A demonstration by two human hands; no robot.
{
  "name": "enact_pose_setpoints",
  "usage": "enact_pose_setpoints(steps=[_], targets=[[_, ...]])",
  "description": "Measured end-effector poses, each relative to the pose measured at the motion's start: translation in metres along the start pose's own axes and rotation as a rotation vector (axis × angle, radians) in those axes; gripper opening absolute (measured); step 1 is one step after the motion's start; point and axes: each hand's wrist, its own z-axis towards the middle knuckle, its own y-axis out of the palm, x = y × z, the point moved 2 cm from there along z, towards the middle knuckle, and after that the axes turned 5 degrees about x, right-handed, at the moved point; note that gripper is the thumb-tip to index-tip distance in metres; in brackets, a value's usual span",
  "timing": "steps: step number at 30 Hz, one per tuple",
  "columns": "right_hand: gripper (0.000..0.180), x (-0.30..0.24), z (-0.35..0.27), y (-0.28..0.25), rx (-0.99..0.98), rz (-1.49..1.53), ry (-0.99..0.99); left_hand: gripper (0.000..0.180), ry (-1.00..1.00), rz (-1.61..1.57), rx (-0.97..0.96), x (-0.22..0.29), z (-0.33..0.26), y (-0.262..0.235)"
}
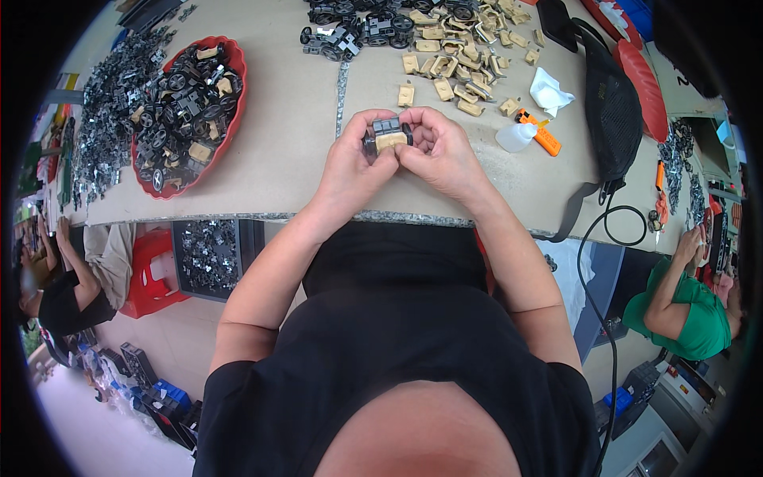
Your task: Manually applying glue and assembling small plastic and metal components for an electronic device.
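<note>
My left hand [355, 157] and my right hand [441, 151] meet over the table near its front edge, both gripping one small toy car [388, 135]. The car has a dark grey chassis with black wheels and a tan body piece on it. My fingers curl around its ends, and my thumbs press on the tan piece. Behind my hands lies a loose heap of tan body pieces [457, 52], and further back a cluster of dark wheeled chassis [358, 28].
A red oval tray [235, 95] of dark wheeled parts stands at the left, with a heap of small grey parts [107, 103] beside it. A white squeeze bottle [515, 137], an orange tool [544, 137], a black bag [612, 111] and a cable [592, 262] lie right. Other people work at both sides.
</note>
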Motion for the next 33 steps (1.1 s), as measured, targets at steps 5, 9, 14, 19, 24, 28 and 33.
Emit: enact_pose_setpoints(steps=[5,9,14,19,24,28,33], targets=[[0.029,0.002,-0.002,0.0,0.013,-0.057,-0.07,0.037,0.023,0.03,0.018,0.001,-0.001,0.001],[0.03,0.01,-0.003,-0.003,0.021,0.022,-0.135,0.036,0.174,0.184,0.092,-0.006,-0.006,0.001],[0.032,0.007,-0.007,0.0,0.042,0.069,-0.176,0.037,0.298,0.269,0.089,-0.004,-0.008,0.001],[0.032,0.006,-0.009,-0.001,0.048,0.014,-0.207,0.037,0.34,0.386,0.038,0.005,-0.012,-0.002],[0.03,0.003,-0.01,-0.003,0.02,0.02,-0.215,0.038,0.407,0.381,0.045,0.005,-0.013,-0.001],[0.03,0.003,-0.01,-0.005,0.005,0.018,-0.213,0.035,0.412,0.398,0.021,0.007,-0.012,-0.001],[0.031,0.001,-0.012,-0.006,0.006,-0.01,-0.25,0.032,0.404,0.386,-0.005,0.007,-0.012,-0.002]])
